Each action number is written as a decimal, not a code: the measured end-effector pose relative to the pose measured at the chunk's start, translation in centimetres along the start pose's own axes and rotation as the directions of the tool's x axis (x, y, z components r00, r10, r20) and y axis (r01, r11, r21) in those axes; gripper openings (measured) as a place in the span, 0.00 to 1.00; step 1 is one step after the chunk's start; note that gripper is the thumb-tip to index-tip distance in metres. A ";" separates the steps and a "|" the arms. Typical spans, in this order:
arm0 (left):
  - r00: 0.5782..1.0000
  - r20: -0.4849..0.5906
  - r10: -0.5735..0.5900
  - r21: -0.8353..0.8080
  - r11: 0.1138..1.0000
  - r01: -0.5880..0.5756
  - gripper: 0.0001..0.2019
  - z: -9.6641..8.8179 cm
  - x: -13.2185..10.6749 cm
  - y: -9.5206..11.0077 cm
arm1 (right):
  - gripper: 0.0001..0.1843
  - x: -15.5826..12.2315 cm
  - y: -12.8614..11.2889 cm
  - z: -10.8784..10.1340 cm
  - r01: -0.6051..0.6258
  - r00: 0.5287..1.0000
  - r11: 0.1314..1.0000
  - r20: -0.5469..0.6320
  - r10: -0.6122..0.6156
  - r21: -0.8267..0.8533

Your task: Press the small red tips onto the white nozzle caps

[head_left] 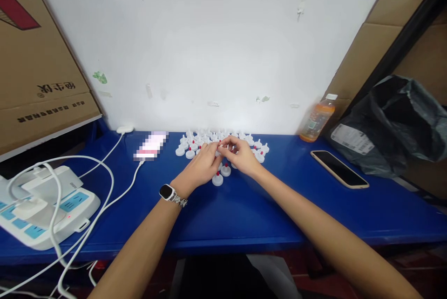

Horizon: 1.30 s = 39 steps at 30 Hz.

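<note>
My left hand (204, 165) and my right hand (241, 155) meet over a group of white nozzle caps. Their fingertips are closed together around one white nozzle cap (218, 153), mostly hidden by the fingers, with a bit of red showing at the top. Just below the hands, a white cap with a red tip (217, 179) stands upright on the table, and another red-tipped cap (226, 170) is close beside it. Behind the hands, several plain white nozzle caps (184, 140) are crowded near the wall, a few red-tipped ones among them.
On the blue table (244, 215), a white power strip (78, 210) with looping cables lies at left, near a plugged-in phone (152, 145). At right are an orange drink bottle (317, 119), another phone (339, 168) and a dark plastic bag (380, 126). Cardboard boxes flank both sides.
</note>
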State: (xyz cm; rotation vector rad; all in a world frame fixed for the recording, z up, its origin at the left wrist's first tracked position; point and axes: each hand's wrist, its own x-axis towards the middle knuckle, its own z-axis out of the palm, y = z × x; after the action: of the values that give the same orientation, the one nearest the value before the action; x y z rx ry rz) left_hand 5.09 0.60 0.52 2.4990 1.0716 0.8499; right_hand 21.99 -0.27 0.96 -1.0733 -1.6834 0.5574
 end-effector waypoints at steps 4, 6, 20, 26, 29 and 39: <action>1.000 0.008 0.020 0.037 0.999 -0.020 0.16 -0.1 -0.2 0.5 | 0.12 0.4 0.1 -0.6 -0.037 0.995 0.998 0.098 0.032 0.045; 1.000 0.003 0.026 0.075 0.997 -0.026 0.16 -0.1 -0.2 0.8 | 0.12 0.6 0.2 -0.7 -0.053 0.991 0.996 0.129 0.044 0.066; 0.998 -0.050 -0.037 0.043 0.998 0.039 0.30 0.3 -0.1 0.0 | 0.11 1.5 0.5 -0.9 -0.038 0.971 0.949 -0.214 0.109 0.312; 0.998 -0.049 -0.044 0.022 0.999 0.045 0.30 0.4 -0.1 -0.6 | 0.17 1.1 0.4 -1.9 -0.153 0.975 0.887 -0.082 0.208 0.436; 0.998 -0.053 -0.036 0.021 0.999 0.037 0.29 0.5 -0.1 -0.7 | 0.19 0.9 0.2 -1.6 -0.175 0.980 0.887 -0.009 0.198 0.428; 0.999 -0.027 0.045 0.017 0.999 -0.045 0.28 0.3 -0.1 0.1 | 0.22 0.7 0.0 -0.9 -0.242 0.967 0.819 0.066 0.244 0.521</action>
State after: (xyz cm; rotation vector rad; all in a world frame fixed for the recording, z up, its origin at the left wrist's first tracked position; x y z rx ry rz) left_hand 5.28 0.42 0.27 2.5409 1.0393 0.8943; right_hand 22.78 0.18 1.61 -0.8781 -1.2754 1.1117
